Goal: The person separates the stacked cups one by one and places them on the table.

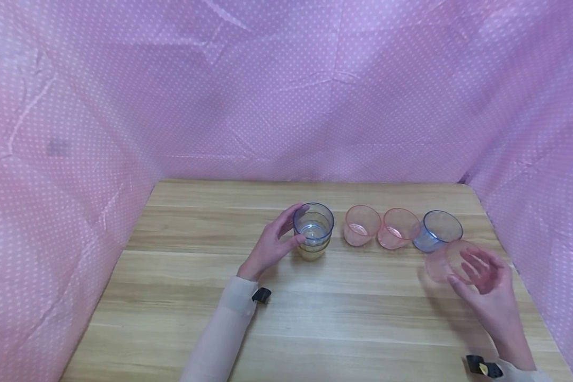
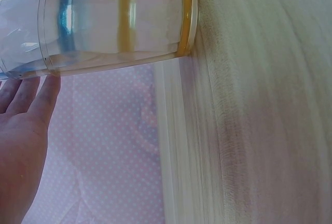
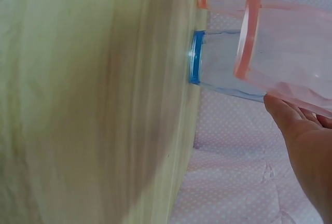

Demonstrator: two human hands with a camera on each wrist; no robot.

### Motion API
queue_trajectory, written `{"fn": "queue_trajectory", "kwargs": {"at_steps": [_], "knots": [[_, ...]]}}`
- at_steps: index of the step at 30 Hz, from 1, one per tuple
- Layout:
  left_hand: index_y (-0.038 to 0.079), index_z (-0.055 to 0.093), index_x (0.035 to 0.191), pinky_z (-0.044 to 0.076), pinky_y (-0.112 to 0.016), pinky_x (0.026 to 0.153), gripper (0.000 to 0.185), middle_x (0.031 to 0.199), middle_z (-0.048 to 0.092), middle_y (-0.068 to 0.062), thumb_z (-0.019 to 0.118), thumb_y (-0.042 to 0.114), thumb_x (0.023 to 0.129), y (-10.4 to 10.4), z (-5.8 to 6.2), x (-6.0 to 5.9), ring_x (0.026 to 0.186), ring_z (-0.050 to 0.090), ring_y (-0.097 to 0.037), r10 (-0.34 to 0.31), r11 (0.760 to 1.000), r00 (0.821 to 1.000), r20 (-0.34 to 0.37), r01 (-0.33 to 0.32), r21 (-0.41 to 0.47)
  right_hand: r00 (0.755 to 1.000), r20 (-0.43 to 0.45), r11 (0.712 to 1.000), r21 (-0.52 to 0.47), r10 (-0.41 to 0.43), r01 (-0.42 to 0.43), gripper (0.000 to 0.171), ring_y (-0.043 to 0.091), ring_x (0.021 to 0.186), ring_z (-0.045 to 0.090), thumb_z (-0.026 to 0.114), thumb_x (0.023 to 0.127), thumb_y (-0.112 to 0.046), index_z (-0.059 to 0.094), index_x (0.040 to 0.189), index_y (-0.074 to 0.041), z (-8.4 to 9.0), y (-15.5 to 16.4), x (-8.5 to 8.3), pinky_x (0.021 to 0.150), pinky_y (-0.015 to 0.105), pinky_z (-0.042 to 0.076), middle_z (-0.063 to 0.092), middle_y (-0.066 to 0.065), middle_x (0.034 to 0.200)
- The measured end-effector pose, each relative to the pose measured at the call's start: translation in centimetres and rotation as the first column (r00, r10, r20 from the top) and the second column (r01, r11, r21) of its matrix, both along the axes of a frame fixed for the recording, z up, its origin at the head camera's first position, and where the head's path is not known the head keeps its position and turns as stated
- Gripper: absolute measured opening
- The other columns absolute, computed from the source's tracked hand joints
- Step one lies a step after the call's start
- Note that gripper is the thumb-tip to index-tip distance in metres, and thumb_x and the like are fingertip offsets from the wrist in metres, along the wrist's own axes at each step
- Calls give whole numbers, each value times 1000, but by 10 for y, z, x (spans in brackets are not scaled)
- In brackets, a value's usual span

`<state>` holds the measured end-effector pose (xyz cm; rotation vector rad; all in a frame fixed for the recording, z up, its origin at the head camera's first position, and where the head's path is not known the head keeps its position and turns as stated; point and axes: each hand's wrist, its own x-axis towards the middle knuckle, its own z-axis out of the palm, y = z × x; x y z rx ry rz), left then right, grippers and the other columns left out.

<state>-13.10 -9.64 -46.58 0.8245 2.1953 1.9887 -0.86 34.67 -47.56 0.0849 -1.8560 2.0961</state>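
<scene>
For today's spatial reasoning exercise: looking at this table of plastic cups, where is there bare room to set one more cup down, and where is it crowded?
Free: the near table between the two sleeves, the whole left side beside the left hand, and the strip behind the cups. Crowded: the row from the stacked cups past two pink cups to the blue cup, where the right hand holds another pink cup.

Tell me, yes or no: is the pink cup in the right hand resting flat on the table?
No: in the right wrist view the pink cup held by the right hand is tilted and lifted clear of the table.
</scene>
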Motion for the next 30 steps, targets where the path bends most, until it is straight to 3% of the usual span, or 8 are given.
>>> {"fn": "queue_trajectory", "kwargs": {"at_steps": [10, 17, 30], "knots": [[8, 40, 158, 37, -37, 122, 86, 158, 48, -10, 70, 56, 93, -1, 0, 0, 144, 46, -30, -5, 1000, 1000, 2, 5, 2, 996, 91, 987, 160, -17, 2, 93, 2, 124, 56, 65, 78, 32, 33, 152, -13, -9, 9, 0, 98, 6, 47, 55, -2, 136], [8, 40, 158, 36, -37, 122, 84, 158, 48, -10, 71, 52, 94, 0, -1, -1, 145, 45, -31, -10, 1000, 1000, -8, 10, 9, 984, 164, 919, 395, -70, -1, 87, -6, 119, 53, 73, 83, 20, 33, 153, -14, -11, 15, -1, 94, 4, 47, 54, -11, 133], [9, 39, 158, 37, -35, 121, 91, 158, 49, -8, 68, 63, 91, 1, 0, 0, 145, 46, -28, 5, 1000, 1000, -13, -5, -6, 974, 211, 879, 475, -81, -30, 81, -11, 118, 52, 77, 84, 15, 37, 145, -22, -14, 24, -5, 93, 6, 49, 54, -16, 130]]}}
